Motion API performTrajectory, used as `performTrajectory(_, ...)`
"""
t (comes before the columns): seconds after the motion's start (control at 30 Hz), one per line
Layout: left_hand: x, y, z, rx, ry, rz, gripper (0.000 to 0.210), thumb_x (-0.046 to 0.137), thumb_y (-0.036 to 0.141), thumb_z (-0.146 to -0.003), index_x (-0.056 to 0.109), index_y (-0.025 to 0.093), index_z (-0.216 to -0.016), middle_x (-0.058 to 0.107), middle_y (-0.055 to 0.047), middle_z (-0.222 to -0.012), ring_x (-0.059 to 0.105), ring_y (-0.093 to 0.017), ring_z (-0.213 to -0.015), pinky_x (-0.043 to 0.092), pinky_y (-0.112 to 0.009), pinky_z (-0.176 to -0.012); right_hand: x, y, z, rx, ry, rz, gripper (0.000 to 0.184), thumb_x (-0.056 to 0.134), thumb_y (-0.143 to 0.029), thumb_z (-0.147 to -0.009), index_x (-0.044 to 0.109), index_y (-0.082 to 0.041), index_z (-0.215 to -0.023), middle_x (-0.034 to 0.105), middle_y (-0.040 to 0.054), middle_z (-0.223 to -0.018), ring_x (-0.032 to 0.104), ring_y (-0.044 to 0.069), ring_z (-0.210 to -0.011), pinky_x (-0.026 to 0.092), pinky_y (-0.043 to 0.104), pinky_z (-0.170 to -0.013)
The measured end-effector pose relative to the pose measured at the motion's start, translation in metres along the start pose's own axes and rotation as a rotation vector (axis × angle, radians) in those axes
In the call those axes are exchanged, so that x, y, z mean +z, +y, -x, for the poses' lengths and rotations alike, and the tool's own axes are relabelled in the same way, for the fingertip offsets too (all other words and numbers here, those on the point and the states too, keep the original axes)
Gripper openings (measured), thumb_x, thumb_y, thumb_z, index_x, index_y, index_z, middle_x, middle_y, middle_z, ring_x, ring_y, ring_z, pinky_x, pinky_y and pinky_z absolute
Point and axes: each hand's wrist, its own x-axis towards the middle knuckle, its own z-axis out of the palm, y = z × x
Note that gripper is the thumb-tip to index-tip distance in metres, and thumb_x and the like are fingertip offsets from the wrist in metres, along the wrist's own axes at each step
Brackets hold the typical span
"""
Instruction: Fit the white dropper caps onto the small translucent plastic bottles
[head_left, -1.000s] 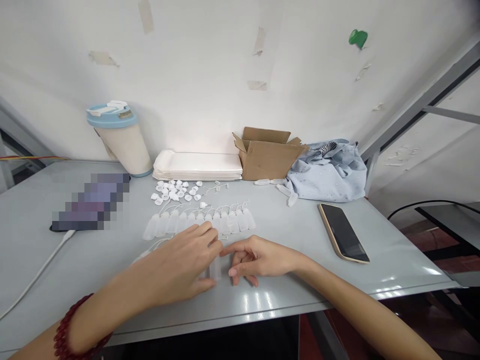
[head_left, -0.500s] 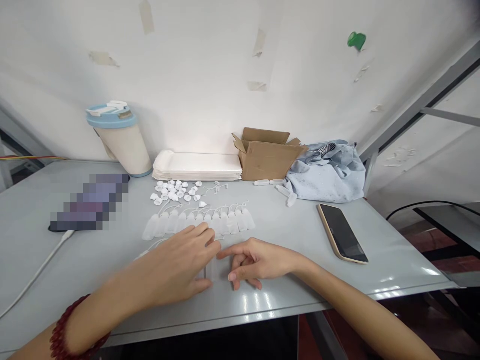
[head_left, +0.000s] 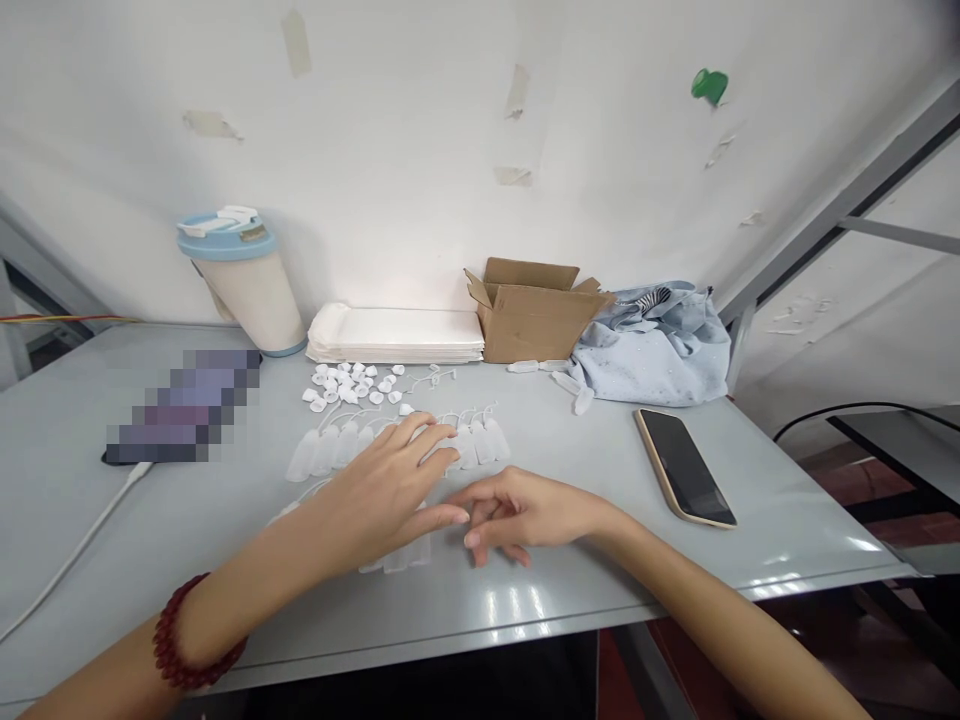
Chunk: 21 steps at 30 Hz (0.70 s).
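My left hand [head_left: 401, 480], with a red bead bracelet [head_left: 199, 632] at its wrist, is open above two rows of small translucent white bottles, fingers spread and reaching over the back row [head_left: 480, 442]. Part of the front row [head_left: 397, 560] shows beneath its palm; the rest is hidden. Thin white strands stick up from the bottles' tops. Close by on the right, my right hand [head_left: 525, 518] hovers low over the table with loosely bent, parted fingers. Nothing shows in either hand. Behind the rows lies a scatter of small white caps [head_left: 361, 390].
A grey table [head_left: 570, 590] carries a tilted tumbler [head_left: 247, 290], a plugged-in, blurred-out phone [head_left: 187, 410] and a white stack of packets [head_left: 405, 335]. Farther right are a cardboard box [head_left: 540, 320], a pale blue cloth bag [head_left: 660, 350], a few loose tubes [head_left: 532, 366] and another phone [head_left: 684, 465].
My left hand has moved forward and right over the back row, its fingers spreading wider. More of the front row shows beneath it. My right hand has barely shifted.
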Motion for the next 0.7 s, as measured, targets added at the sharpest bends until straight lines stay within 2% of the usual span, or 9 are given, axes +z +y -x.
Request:
performTrajectory(0.07, 0.004, -0.001, 0.0, 0.006, -0.023, -0.005, 0.04, 0.052, 0.049, -0.088, 0.057, 0.015, -0.11, 0.058, -0.013, -0.12, 0.041, -0.034, -0.122, 0.042, -0.046, -0.093, -0.008, -0.003, 0.005, -0.008, 0.067, 0.014, 0.035, 0.061, -0.034, -0.085, 0.061, -0.014, -0.114, 0.067, 0.0014, -0.074, 0.046, 0.003, -0.039, 0.041, 0.018, -0.045)
performTrajectory(0.17, 0.01, -0.002, 0.001, -0.005, -0.061, -0.008, 0.047, 0.052, 0.051, -0.087, 0.054, 0.015, -0.117, 0.059, -0.012, -0.121, 0.041, -0.034, -0.123, 0.042, -0.046, -0.094, -0.024, -0.008, 0.014, -0.016, 0.25, 0.072, 0.034, 0.059, -0.036, -0.085, 0.063, -0.012, -0.108, 0.067, 0.0022, -0.072, 0.046, 0.005, -0.042, 0.04, 0.02, -0.046)
performTrajectory(0.23, 0.011, -0.003, 0.001, -0.01, -0.073, -0.012, 0.05, 0.051, 0.051, -0.088, 0.053, 0.012, -0.12, 0.058, -0.013, -0.123, 0.041, -0.034, -0.124, 0.042, -0.046, -0.095, -0.038, -0.009, 0.019, -0.014, 0.421, 0.16, 0.031, 0.056, -0.035, -0.085, 0.063, -0.012, -0.105, 0.066, 0.0023, -0.07, 0.047, 0.006, -0.045, 0.042, 0.022, -0.049)
performTrajectory(0.3, 0.01, -0.003, 0.0, -0.009, -0.073, -0.01, 0.051, 0.05, 0.051, -0.089, 0.052, 0.01, -0.12, 0.058, -0.014, -0.123, 0.04, -0.034, -0.124, 0.042, -0.046, -0.095, -0.053, -0.007, 0.025, 0.002, 0.64, 0.351, 0.026, 0.054, -0.031, -0.084, 0.064, -0.012, -0.1, 0.066, 0.0034, -0.072, 0.052, 0.01, -0.054, 0.043, 0.023, -0.054)
performTrajectory(0.37, 0.008, -0.004, -0.001, -0.019, -0.061, 0.003, 0.052, 0.049, 0.051, -0.089, 0.052, 0.01, -0.122, 0.058, -0.014, -0.123, 0.04, -0.033, -0.124, 0.043, -0.045, -0.095, -0.07, -0.002, 0.031, -0.014, 0.852, 0.551, 0.019, 0.054, -0.023, -0.08, 0.066, -0.013, -0.091, 0.068, 0.007, -0.083, 0.057, 0.015, -0.072, 0.044, 0.026, -0.062)
performTrajectory(0.4, 0.007, -0.003, -0.002, -0.028, -0.049, 0.013, 0.052, 0.049, 0.05, -0.09, 0.051, 0.01, -0.123, 0.058, -0.014, -0.123, 0.04, -0.033, -0.124, 0.043, -0.045, -0.095, -0.078, 0.002, 0.035, -0.016, 0.91, 0.607, 0.019, 0.051, -0.02, -0.078, 0.066, -0.014, -0.089, 0.068, 0.0082, -0.09, 0.058, 0.016, -0.077, 0.044, 0.026, -0.063)
performTrajectory(0.47, 0.005, -0.003, -0.003, -0.052, -0.016, 0.031, 0.051, 0.048, 0.047, -0.091, 0.048, 0.011, -0.126, 0.057, -0.014, -0.124, 0.041, -0.032, -0.123, 0.043, -0.046, -0.096, -0.095, 0.009, 0.044, 0.005, 0.98, 0.681, 0.025, 0.046, -0.012, -0.073, 0.066, -0.015, -0.089, 0.068, 0.0078, -0.09, 0.058, 0.018, -0.078, 0.044, 0.026, -0.062)
performTrajectory(0.57, 0.003, -0.002, -0.004, -0.102, 0.032, 0.046, 0.048, 0.045, 0.044, -0.093, 0.046, 0.011, -0.128, 0.054, -0.015, -0.127, 0.042, -0.031, -0.121, 0.043, -0.048, -0.096, -0.113, 0.021, 0.055, 0.127, 1.1, 0.908, 0.04, 0.041, 0.0, -0.062, 0.067, -0.013, -0.09, 0.067, 0.01, -0.095, 0.058, 0.02, -0.083, 0.043, 0.03, -0.07)
performTrajectory(0.7, -0.001, -0.002, -0.005, -0.171, 0.108, 0.069, 0.044, 0.041, 0.04, -0.095, 0.044, 0.013, -0.129, 0.051, -0.013, -0.129, 0.04, -0.03, -0.121, 0.042, -0.049, -0.097, -0.125, 0.033, 0.063, 0.262, 1.058, 1.177, 0.044, 0.041, 0.006, -0.059, 0.07, -0.013, -0.086, 0.066, 0.0123, -0.095, 0.058, 0.025, -0.092, 0.039, 0.034, -0.083)
